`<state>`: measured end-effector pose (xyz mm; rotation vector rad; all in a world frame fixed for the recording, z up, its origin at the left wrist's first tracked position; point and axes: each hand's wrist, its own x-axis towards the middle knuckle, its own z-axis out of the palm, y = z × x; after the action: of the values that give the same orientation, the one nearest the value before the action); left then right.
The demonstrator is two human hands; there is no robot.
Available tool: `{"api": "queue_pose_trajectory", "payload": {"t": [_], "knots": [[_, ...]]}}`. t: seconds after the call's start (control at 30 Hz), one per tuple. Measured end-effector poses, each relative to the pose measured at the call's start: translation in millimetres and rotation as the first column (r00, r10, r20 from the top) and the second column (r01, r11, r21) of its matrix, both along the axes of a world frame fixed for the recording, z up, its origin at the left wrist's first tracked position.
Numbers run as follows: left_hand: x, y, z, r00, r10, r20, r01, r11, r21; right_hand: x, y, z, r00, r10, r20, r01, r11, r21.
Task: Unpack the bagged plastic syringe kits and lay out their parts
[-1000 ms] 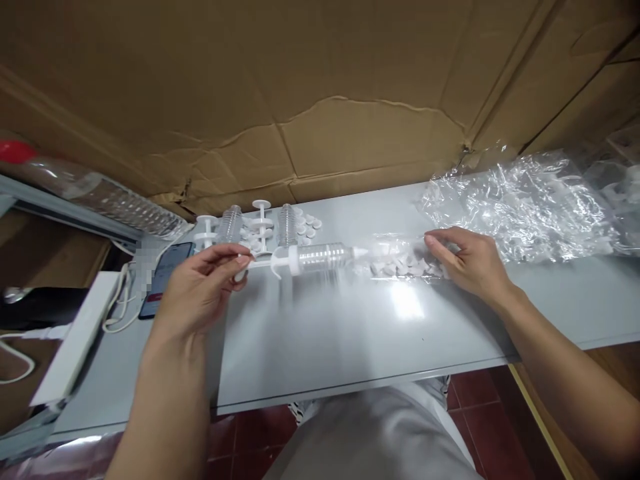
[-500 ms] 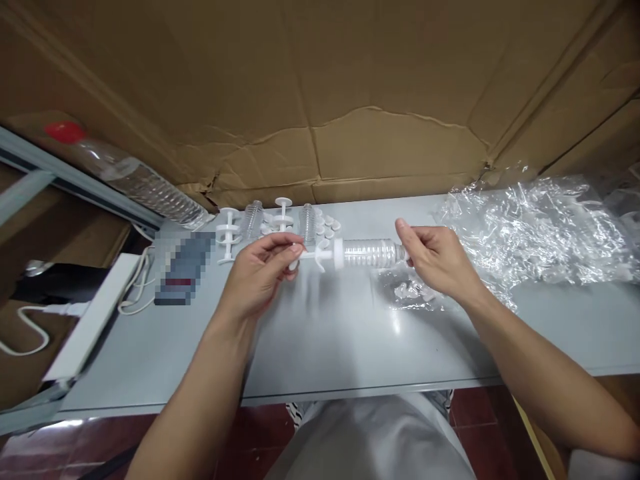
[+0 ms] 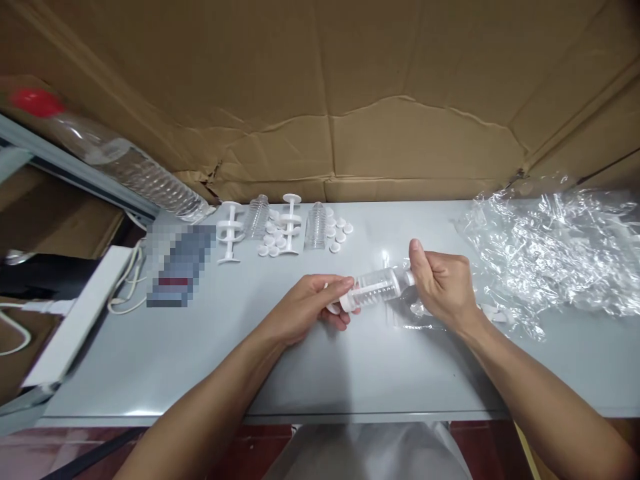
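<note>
Between my hands is a large plastic syringe (image 3: 377, 288) with a clear ribbed barrel and a white collar, held above the table and slightly tilted. My left hand (image 3: 310, 303) is closed round the collar and plunger end, thumb on top. Its fingers hide most of the plunger. At the nozzle end, my right hand (image 3: 445, 283) is closed in a fist with the thumb up. Further back lie white plungers with collars (image 3: 230, 230), clear ribbed barrels (image 3: 316, 227) and several small round white caps (image 3: 273, 245).
Crumpled clear plastic bags (image 3: 560, 253) with white parts cover the right side. On the left are a blurred-out flat item (image 3: 183, 267), a white power strip (image 3: 80, 320) with cables and a red-capped water bottle (image 3: 135, 167). Cardboard (image 3: 375, 147) stands behind the table.
The plunger stood well out of the barrel and is now pushed in. My left hand has moved right, up to the collar. Syringe and both hands are lower, nearer to me.
</note>
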<state>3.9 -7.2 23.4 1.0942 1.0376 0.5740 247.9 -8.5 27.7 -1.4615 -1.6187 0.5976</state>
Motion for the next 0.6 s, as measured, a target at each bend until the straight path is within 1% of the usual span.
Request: {"api": "queue_pose_trajectory", "payload": {"t": [0.03,0.07,0.1,0.13,0.17,0.2,0.23,0.27,0.3,0.33,0.37,0.4,0.47,0.5,0.53,0.57,0.6], "knots": [[-0.6,1.0,-3.1,0.998,-0.02,0.052,0.025,0.994,-0.103,-0.7,-0.5,-0.7,0.999,0.015,0.047,-0.019,0.996,0.085],[-1.0,1.6,-5.5,0.995,-0.038,0.093,0.055,0.982,-0.18,-1.3,-0.7,-0.8,0.996,0.019,0.086,-0.033,0.986,0.165],[-1.4,1.8,-6.8,0.993,-0.049,0.11,0.071,0.976,-0.205,-1.5,-0.7,-0.2,0.994,0.012,0.109,-0.036,0.974,0.224],[-1.7,1.6,-6.9,0.995,-0.048,0.091,0.063,0.984,-0.169,-1.3,-0.5,0.8,0.993,0.005,0.118,-0.034,0.969,0.243],[-2.1,1.0,-5.8,0.999,-0.027,0.041,0.03,0.997,-0.072,-0.4,-0.2,2.2,0.994,0.011,0.113,-0.035,0.977,0.213],[-2.6,0.2,-3.6,1.0,0.014,-0.021,-0.013,0.997,0.073,0.9,0.2,3.6,0.995,0.032,0.096,-0.045,0.991,0.13],[-3.2,-0.6,-1.0,0.995,0.069,-0.075,-0.05,0.97,0.236,2.6,0.7,5.0,0.995,0.069,0.068,-0.07,0.998,0.006],[-4.0,-1.3,1.7,0.986,0.119,-0.116,-0.067,0.924,0.376,4.4,1.1,6.2,0.993,0.112,0.027,-0.107,0.985,-0.133],[-5.1,-1.7,3.9,0.977,0.157,-0.142,-0.072,0.878,0.472,6.1,1.5,7.3,0.989,0.143,-0.024,-0.144,0.957,-0.253],[-6.4,-1.5,5.2,0.972,0.172,-0.159,-0.067,0.854,0.517,7.5,1.7,8.2,0.985,0.154,-0.073,-0.17,0.93,-0.327],[-8.0,-0.8,5.5,0.972,0.164,-0.171,-0.054,0.857,0.512,8.4,1.8,9.0,0.984,0.144,-0.107,-0.173,0.921,-0.349],[-9.7,0.3,4.9,0.976,0.132,-0.176,-0.036,0.885,0.464,8.8,1.7,9.8,0.984,0.131,-0.123,-0.165,0.93,-0.329],[-13.1,2.9,2.1,0.991,0.029,-0.133,0.012,0.955,0.296,8.6,1.0,11.7,0.984,0.133,-0.119,-0.158,0.96,-0.229],[-14.4,3.9,0.7,0.995,-0.011,-0.096,0.033,0.973,0.229,8.2,0.5,13.1,0.983,0.148,-0.112,-0.167,0.968,-0.188],[-15.4,4.4,-0.2,0.997,-0.026,-0.074,0.04,0.979,0.199,7.9,0.0,14.6,0.981,0.162,-0.11,-0.18,0.968,-0.175],[-16.0,4.3,-0.3,0.997,-0.008,-0.076,0.024,0.977,0.211,7.8,-0.5,16.3,0.978,0.174,-0.116,-0.193,0.963,-0.19],[-16.3,3.7,0.3,0.995,0.029,-0.097,-0.004,0.966,0.257,7.9,-0.9,18.0,0.976,0.18,-0.125,-0.205,0.952,-0.226]]}}
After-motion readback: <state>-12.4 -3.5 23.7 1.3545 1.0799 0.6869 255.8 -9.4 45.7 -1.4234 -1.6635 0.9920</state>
